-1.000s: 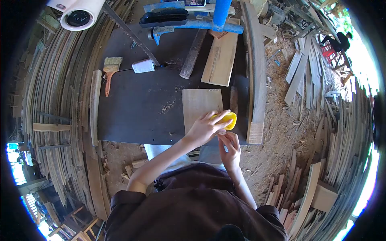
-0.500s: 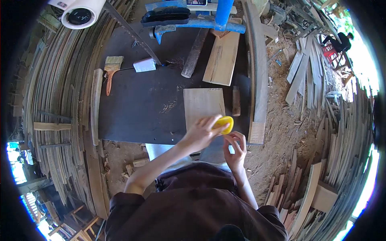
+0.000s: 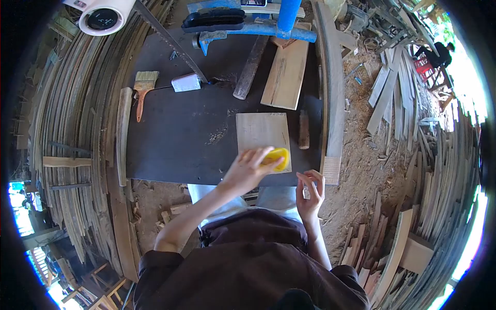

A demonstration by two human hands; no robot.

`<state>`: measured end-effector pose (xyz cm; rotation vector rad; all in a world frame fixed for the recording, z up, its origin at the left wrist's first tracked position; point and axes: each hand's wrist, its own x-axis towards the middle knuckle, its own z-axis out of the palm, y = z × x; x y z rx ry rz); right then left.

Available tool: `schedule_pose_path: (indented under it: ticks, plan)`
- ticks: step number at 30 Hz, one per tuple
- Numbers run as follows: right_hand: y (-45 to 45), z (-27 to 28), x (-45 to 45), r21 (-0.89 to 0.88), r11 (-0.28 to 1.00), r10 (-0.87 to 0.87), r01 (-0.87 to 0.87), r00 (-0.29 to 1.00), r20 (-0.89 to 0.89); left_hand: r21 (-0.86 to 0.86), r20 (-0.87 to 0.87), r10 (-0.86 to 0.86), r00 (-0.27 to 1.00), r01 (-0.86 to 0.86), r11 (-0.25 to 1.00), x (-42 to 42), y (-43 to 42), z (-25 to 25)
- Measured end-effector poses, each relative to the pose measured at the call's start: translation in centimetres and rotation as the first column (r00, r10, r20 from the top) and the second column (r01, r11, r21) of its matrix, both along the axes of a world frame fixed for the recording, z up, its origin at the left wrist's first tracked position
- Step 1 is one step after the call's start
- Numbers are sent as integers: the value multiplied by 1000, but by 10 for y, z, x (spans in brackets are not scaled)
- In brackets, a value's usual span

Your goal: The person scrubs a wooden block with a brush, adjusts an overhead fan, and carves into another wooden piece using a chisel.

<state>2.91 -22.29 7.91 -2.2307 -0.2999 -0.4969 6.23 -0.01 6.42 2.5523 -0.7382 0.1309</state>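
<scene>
The left hand [image 3: 245, 169] has its fingers wrapped around a rounded, glossy yellow object [image 3: 280, 157] over the near part of a flat, pale rectangular wooden board [image 3: 261, 129], which lies in one piece on the dark, smooth tabletop [image 3: 175, 139]. Small dark marks show along the board's far edge, so some marking seems done; how much is left cannot be told. The right hand [image 3: 311, 195] is apart from the board, fingers curled; whether its fingertips pinch anything is unclear. A brown, cylindrical wooden piece [image 3: 304, 132] lies just beside the board, untouched.
</scene>
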Motion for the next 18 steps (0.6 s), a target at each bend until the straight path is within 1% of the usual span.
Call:
schedule_pose_path:
  ticks: [4, 6, 7, 9, 10, 12, 14, 15, 16, 18]
  plan:
    - [2, 10, 4, -13, 1000, -9, 9, 1000, 23, -38, 11, -45, 999, 46, 998, 25, -53, -11]
    - [-1, 8, 3, -2, 1000, -19, 19, 1000, 7, -9, 106, -101, 989, 102, 995, 30, -60, -13]
    - [-4, 7, 1, -2, 1000, -16, 16, 1000, 8, -9, 106, -98, 989, 99, 995, 27, -56, -13]
    - [-13, 3, -2, 22, 999, -26, 27, 998, -51, -76, 3, -20, 1000, 20, 997, 14, -32, -11]
    - [-16, 1, -3, 24, 999, -26, 27, 998, -59, -72, 0, -22, 1000, 22, 997, 8, -15, -11]
    - [-18, -1, -3, 31, 999, -29, 31, 997, -70, -7, 45, 41, 998, -41, 999, -2, 20, -10]
    - [-15, -2, -4, 38, 999, -26, 29, 996, -82, 4, 21, 59, 998, -59, 998, -1, 34, -5]
    - [-12, -2, -2, 32, 999, -23, 25, 998, -61, 9, 2, 80, 997, -80, 997, 1, 37, -3]
    - [-8, -2, 1, 25, 1000, -17, 18, 999, -39, 21, 71, 58, 996, -59, 998, 6, 28, 0]
    - [1, -2, 5, 37, 999, 6, -5, 1000, -12, 28, 95, 41, 995, -44, 999, 21, -3, -8]
